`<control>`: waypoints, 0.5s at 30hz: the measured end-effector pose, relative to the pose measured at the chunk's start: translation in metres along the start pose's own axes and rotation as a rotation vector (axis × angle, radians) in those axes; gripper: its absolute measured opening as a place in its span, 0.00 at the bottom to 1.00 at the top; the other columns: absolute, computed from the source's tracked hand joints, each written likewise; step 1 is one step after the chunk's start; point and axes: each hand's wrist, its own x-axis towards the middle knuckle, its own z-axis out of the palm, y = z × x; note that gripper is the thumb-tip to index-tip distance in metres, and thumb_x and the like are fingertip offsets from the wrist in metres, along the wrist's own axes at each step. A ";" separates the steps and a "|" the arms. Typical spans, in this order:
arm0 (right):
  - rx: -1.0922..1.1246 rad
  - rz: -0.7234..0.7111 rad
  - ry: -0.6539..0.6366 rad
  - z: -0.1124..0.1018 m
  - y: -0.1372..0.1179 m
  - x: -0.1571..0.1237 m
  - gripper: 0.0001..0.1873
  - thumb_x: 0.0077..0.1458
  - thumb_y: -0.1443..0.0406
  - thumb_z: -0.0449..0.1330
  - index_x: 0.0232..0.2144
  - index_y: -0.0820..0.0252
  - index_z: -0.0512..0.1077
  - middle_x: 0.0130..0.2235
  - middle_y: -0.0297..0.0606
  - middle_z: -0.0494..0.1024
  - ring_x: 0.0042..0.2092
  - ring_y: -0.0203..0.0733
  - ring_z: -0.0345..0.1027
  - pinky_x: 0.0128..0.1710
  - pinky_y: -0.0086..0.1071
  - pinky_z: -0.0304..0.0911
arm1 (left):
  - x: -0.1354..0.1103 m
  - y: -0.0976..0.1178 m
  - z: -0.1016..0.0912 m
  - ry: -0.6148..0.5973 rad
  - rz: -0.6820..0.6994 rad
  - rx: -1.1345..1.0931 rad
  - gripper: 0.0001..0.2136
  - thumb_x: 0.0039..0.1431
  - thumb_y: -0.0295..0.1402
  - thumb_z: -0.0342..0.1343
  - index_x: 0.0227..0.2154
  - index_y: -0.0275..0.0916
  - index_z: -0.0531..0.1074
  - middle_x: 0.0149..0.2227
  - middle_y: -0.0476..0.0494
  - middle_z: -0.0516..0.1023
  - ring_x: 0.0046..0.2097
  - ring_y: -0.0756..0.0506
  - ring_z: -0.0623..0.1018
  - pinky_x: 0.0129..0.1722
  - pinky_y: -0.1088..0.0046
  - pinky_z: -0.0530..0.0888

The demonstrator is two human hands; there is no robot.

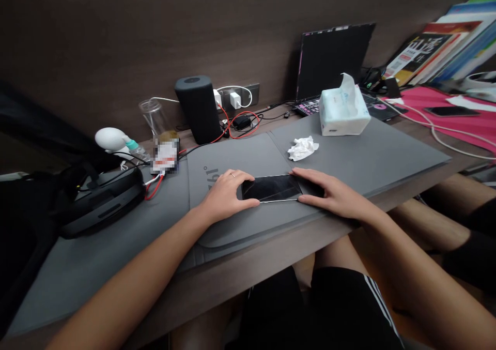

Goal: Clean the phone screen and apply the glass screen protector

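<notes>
A black phone (pixel 272 188) lies flat, screen up, on the grey desk mat (pixel 248 153). My left hand (pixel 225 195) pinches its left end between thumb and fingers, a ring on one finger. My right hand (pixel 333 195) grips its right end, fingers along the far edge and thumb at the near edge. A crumpled white tissue (pixel 303 148) lies just beyond the phone.
A tissue pack (pixel 343 111) and a dark laptop (pixel 333 60) stand at the back right, with books (pixel 437 50) and a second phone (pixel 451 111) on a pink mat. A black speaker (pixel 198 108), chargers with cables, a glass and a black headset (pixel 101 200) sit at the left.
</notes>
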 end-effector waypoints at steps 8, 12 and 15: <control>0.008 -0.019 -0.038 -0.004 -0.008 0.004 0.25 0.60 0.52 0.60 0.58 0.48 0.72 0.64 0.40 0.68 0.65 0.56 0.60 0.63 0.56 0.58 | -0.001 0.001 0.002 0.008 -0.081 -0.042 0.36 0.54 0.44 0.65 0.64 0.47 0.58 0.56 0.45 0.76 0.58 0.36 0.70 0.58 0.53 0.66; 0.002 -0.020 -0.046 -0.004 -0.006 0.004 0.25 0.60 0.52 0.60 0.58 0.48 0.72 0.64 0.40 0.68 0.66 0.56 0.59 0.63 0.58 0.57 | -0.001 0.002 0.002 0.002 -0.104 -0.060 0.37 0.54 0.43 0.65 0.65 0.47 0.57 0.56 0.45 0.76 0.59 0.36 0.69 0.59 0.52 0.66; 0.010 -0.019 -0.058 -0.006 -0.006 0.003 0.25 0.61 0.52 0.60 0.59 0.47 0.71 0.65 0.40 0.68 0.66 0.57 0.59 0.63 0.59 0.57 | -0.001 0.002 0.002 0.005 -0.108 -0.065 0.36 0.54 0.43 0.65 0.64 0.47 0.58 0.56 0.44 0.76 0.60 0.36 0.69 0.59 0.52 0.66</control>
